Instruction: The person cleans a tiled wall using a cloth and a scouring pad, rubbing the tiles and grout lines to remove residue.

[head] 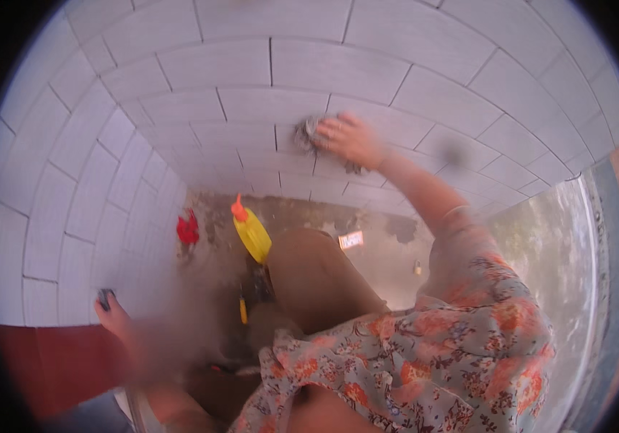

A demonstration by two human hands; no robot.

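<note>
My right hand [355,139] presses a crumpled grey cloth [306,136] flat against the white tiled wall [320,62] in front of me. A loose end of that cloth hangs below the palm. At the lower left, my left hand [113,316] grips a small dark object [106,299] close to the tiled side wall [49,216]. Whether it touches the tiles, I cannot tell. A yellow plastic bottle [255,238] with an orange-red nozzle stands on the floor between the walls and my knee [315,270]. Haze or smudges blur the area near my left forearm.
A crumpled red item [187,227] lies in the wall corner. Near my feet is a tool with a yellow handle [243,311]. A small printed packet [351,239] and a brass padlock [417,267] lie on the stained floor [385,276]. A dark red panel [65,362] adjoins the side wall.
</note>
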